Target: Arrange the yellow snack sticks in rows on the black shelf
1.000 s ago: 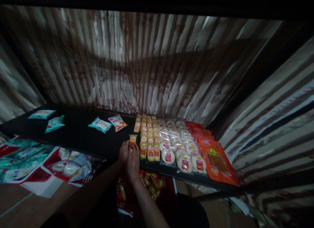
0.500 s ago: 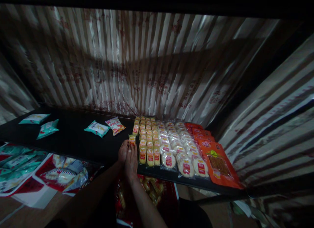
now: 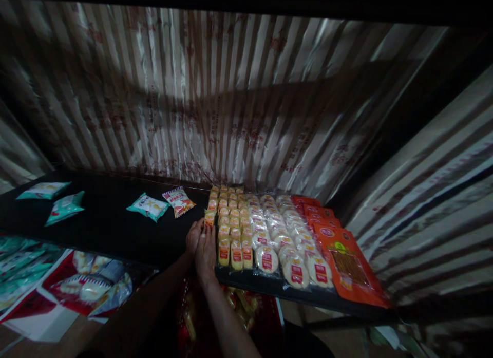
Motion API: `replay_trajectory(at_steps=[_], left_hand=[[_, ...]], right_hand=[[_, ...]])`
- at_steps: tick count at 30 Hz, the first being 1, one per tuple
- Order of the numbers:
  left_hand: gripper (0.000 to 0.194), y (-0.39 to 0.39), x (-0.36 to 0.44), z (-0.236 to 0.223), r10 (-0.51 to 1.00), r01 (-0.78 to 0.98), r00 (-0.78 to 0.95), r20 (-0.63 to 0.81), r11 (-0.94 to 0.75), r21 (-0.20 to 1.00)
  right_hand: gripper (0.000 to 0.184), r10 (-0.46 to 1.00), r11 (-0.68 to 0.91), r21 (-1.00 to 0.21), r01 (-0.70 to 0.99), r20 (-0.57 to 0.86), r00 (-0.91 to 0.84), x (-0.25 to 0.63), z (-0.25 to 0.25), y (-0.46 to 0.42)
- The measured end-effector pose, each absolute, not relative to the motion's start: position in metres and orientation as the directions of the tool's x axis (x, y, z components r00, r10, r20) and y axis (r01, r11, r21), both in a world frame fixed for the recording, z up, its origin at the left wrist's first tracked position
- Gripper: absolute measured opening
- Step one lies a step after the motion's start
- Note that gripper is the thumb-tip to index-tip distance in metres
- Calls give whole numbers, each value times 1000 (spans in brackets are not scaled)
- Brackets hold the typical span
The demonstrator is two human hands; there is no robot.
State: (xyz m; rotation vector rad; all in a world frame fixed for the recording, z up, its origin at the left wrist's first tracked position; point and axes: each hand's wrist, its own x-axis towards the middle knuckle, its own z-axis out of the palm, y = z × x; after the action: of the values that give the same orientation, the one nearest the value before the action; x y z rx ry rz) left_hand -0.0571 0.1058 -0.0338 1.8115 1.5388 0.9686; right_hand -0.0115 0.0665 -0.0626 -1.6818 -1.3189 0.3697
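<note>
A: Where are the two hands?
B: Low in the middle of the frame. The left hand [image 3: 193,237] and the right hand [image 3: 206,249] are together, side by side.
A: What do they hold?
B: A small yellow packet [image 3: 209,218], between their fingers at its near end. It is on the black shelf [image 3: 111,224], at the left side of the rows of yellow packets [image 3: 235,219].
A: What is on the right?
B: Flat round cakes [image 3: 266,259] in clear wrap, then big orange bags [image 3: 351,268] at the lower right.
A: And on the left?
B: A red and white snack bag [image 3: 179,201] is near a green snack bag [image 3: 148,207]. Two more green bags [image 3: 65,208] lie farther left.
A: What is under the shelf?
B: A red sack [image 3: 267,317] with yellow packets in it, low in the middle. More snacks [image 3: 94,286] are at the lower left.
</note>
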Motion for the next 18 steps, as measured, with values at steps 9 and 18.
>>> replay_trajectory(at_steps=[9, 18], left_hand=[[38, 116, -51, -37, 985, 578, 82, 154, -173, 797], [38, 125, -50, -40, 986, 573, 84, 143, -165, 803]], right_hand=[[53, 868, -33, -788, 615, 283, 409, -10, -57, 79], [52, 860, -48, -788, 613, 280, 427, -10, -56, 87]])
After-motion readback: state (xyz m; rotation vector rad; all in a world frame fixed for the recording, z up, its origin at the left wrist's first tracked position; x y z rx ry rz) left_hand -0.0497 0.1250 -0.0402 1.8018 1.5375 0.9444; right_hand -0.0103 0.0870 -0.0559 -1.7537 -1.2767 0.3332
